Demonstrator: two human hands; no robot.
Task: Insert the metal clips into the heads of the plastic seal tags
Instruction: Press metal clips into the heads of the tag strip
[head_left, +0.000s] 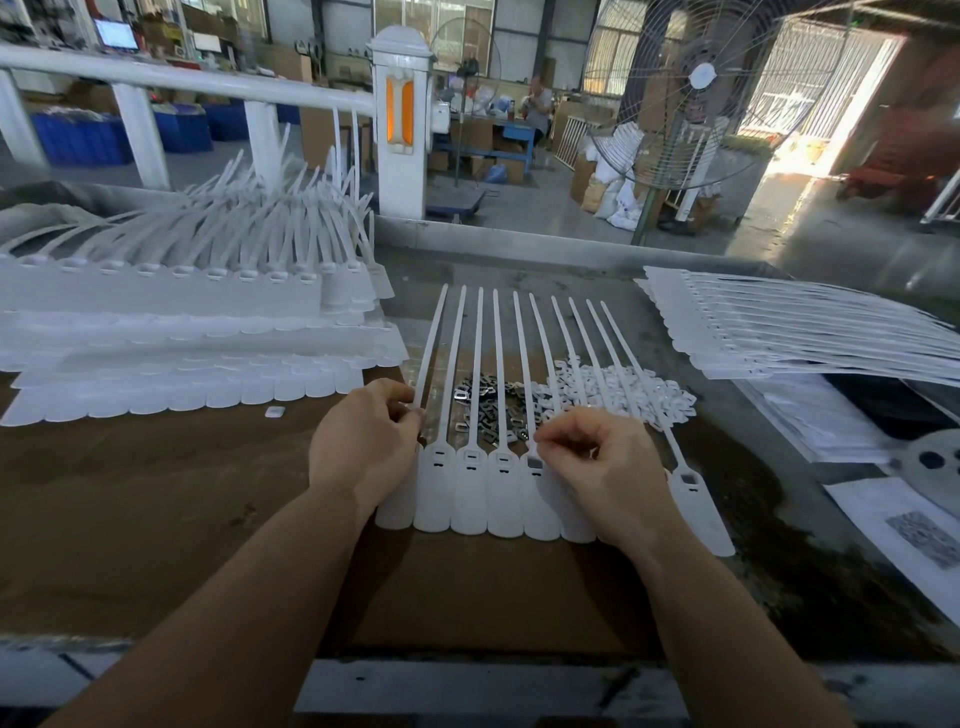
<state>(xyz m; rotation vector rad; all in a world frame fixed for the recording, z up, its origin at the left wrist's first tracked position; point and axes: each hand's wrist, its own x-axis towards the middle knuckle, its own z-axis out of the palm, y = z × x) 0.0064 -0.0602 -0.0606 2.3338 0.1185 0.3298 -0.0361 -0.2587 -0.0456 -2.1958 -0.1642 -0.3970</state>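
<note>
A joined strip of white plastic seal tags (470, 499) lies flat before me, tails pointing away. Behind the tag heads sits a pile of small metal clips (491, 413), with a heap of white plastic caps (623, 384) to its right. My left hand (363, 441) rests on the strip's left end, fingers curled around the leftmost tail. My right hand (597, 457) hovers over the heads right of the middle, thumb and forefinger pinched together just above a head with a dark clip (534, 461) in it. What the fingertips pinch is too small to see. The far right head (688, 478) also holds a clip.
Stacks of tag strips (182, 332) fill the left of the bench, and another stack (805, 332) lies at the right. A loose white cap (274, 412) sits near the left stack. Papers (904, 525) and a perforated metal disc (930, 462) lie at the right edge.
</note>
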